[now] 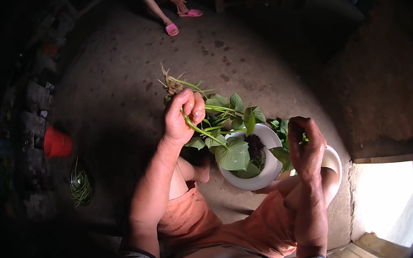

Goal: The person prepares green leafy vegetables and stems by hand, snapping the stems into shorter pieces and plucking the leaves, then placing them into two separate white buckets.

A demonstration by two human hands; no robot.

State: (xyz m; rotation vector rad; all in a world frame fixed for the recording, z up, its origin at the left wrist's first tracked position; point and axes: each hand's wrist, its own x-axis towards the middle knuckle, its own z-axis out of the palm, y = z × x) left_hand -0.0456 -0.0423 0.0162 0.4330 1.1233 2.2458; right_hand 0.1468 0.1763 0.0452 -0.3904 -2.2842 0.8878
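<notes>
My left hand is closed around several green leafy stems, with pale roots sticking out above the fist. Their broad leaves hang over a white basin on the floor between my legs. Inside the basin lie green pieces and a dark clump. Held to the right of the basin, my right hand has its fingers closed on small green pieces. More green leaves show behind and beside that hand.
A second white container stands behind my right forearm. At the left are a red bucket and a pile of thin green pods or stalks. Another person's feet in pink slippers rest on the floor ahead. Bright light enters at lower right.
</notes>
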